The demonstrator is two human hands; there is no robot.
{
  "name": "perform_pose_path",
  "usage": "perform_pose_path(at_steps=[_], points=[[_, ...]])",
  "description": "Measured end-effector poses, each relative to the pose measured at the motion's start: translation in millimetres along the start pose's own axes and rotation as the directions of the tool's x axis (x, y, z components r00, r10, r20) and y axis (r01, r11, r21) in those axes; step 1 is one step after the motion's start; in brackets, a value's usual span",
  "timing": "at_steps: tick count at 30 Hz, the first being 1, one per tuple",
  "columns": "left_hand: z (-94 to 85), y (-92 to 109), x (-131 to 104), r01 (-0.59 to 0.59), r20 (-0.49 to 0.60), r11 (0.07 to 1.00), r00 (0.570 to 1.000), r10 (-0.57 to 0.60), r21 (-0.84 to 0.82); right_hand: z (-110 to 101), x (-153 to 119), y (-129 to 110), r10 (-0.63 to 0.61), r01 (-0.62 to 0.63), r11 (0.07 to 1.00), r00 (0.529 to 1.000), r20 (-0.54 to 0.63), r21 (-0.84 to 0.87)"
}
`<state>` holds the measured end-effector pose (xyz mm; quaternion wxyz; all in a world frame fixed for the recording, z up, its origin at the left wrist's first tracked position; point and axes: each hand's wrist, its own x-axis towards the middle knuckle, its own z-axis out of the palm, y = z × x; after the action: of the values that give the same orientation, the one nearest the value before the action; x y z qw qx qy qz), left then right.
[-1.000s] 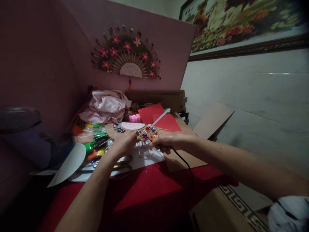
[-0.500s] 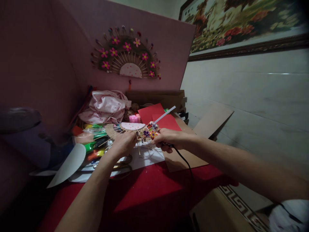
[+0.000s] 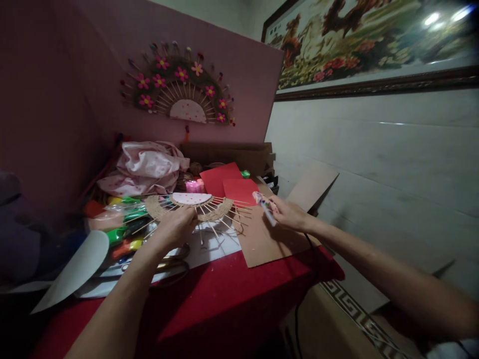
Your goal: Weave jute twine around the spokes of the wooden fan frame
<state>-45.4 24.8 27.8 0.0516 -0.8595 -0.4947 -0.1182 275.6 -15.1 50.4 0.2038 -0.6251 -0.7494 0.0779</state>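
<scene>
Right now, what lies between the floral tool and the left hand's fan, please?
The head view shows brown cardboard and red paper between floral tool and fan.

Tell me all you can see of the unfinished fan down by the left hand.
The fan has a pale half-disc with pinkish dots, its straight edge facing away. Thin, wood-like sticks radiate through a curved, tan, twine-like band, their ends bare. It lies roughly flat, partly above a white sheet. The left hand covers part of the band; its exact grip is hidden.
</scene>
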Motion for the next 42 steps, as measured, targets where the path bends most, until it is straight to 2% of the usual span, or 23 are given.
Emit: perform_pose_path(at_steps=[3, 7, 8, 10, 11, 13, 14, 15, 16, 17, 18, 20, 22, 23, 25, 27, 29, 31, 35, 39, 42], points=[[-0.3, 1, -1, 0.002, -0.005, 1.0, 1.0, -0.002, 0.008, 8, -13, 23, -0.047, 0.059, 0.98, 0.997, 0.069, -0.19], [-0.8, 2, -1, 0.007, 0.006, 1.0, 1.0, -0.007, -0.001, 15, -21, 42, -0.046, 0.083, 0.957, 0.99, 0.137, -0.279], [-1.2, 2, -1, 0.013, 0.006, 1.0, 1.0, -0.012, -0.004, 15, -22, 41, -0.037, 0.07, 0.953, 0.992, 0.117, -0.296], [-2.5, 2, -1, 0.018, 0.011, 1.0, 1.0, -0.018, -0.007, 15, -28, 30, -0.04, 0.034, 0.952, 0.999, -0.015, -0.303], [-3.2, 2, -1, 0.019, 0.014, 1.0, 1.0, -0.019, -0.006, 15, -32, 19, -0.05, 0.012, 0.96, 0.99, -0.131, -0.28], [-4.9, 3, -1, 0.014, 0.016, 1.0, 1.0, -0.014, -0.009, 18, -45, -11, -0.132, 0.119, 0.991, 0.955, -0.266, -0.063], [-5.6, 3, -2, 0.015, 0.012, 1.0, 1.0, -0.015, -0.014, 21, -52, -28, -0.121, 0.156, 0.981, 0.955, -0.271, 0.112], [-6.1, 3, -2, 0.019, 0.007, 1.0, 1.0, -0.019, -0.022, 27, -59, -45, -0.073, 0.142, 0.945, 0.97, -0.232, 0.295], [-6.6, 4, -3, 0.023, 0.0, 0.999, 1.0, -0.023, -0.033, 35, -65, -61, -0.025, 0.089, 0.872, 0.99, -0.137, 0.482], [-6.9, 4, -3, 0.024, -0.007, 0.999, 1.0, -0.024, -0.045, 44, -68, -75, 0.017, -0.019, 0.755, 1.0, 0.009, 0.655], [-7.1, 4, -4, 0.026, -0.015, 0.998, 1.0, -0.027, -0.056, 55, -70, -86, 0.057, -0.151, 0.597, 0.988, 0.147, 0.788], [-7.5, 4, -5, 0.029, -0.028, 0.998, 0.999, -0.031, -0.064, 75, -64, -104, 0.07, -0.327, 0.223, 0.945, 0.319, 0.919], [-8.1, 3, -5, 0.035, -0.036, 0.997, 0.999, -0.037, -0.062, 90, -51, -115, 0.069, -0.36, -0.118, 0.927, 0.369, 0.926], [-8.6, 3, -5, 0.039, -0.035, 0.997, 0.999, -0.041, -0.061, 96, -43, -120, 0.075, -0.363, -0.228, 0.919, 0.388, 0.903], [-10.2, 3, -5, 0.04, -0.042, 0.998, 0.998, -0.043, -0.057, 102, -26, -128, 0.097, -0.363, -0.389, 0.898, 0.43, 0.847], [-12.4, 3, -6, 0.041, -0.051, 0.998, 0.998, -0.043, -0.052, 106, -13, -136, 0.103, -0.344, -0.516, 0.884, 0.455, 0.785], [-14.6, 4, -6, 0.042, -0.058, 0.998, 0.997, -0.045, -0.044, 109, -4, -142, 0.059, -0.325, -0.601, 0.893, 0.446, 0.73], [-16.3, 6, -7, 0.047, -0.056, 0.998, 0.997, -0.049, -0.039, 113, 2, -147, 0.011, -0.334, -0.626, 0.9, 0.436, 0.705], [-16.7, 8, -7, 0.05, -0.033, 0.998, 0.998, -0.051, -0.04, 122, 10, -153, -0.019, -0.386, -0.55, 0.892, 0.451, 0.74], [-15.7, 7, -7, 0.046, -0.004, 0.998, 0.999, -0.046, -0.045, 129, 14, -156, -0.017, -0.296, -0.516, 0.942, 0.335, 0.804], [-15.4, 8, -6, 0.023, 0.007, 0.999, 1.0, -0.022, -0.035, 131, 16, -157, -0.004, -0.247, -0.526, 0.958, 0.288, 0.814]])
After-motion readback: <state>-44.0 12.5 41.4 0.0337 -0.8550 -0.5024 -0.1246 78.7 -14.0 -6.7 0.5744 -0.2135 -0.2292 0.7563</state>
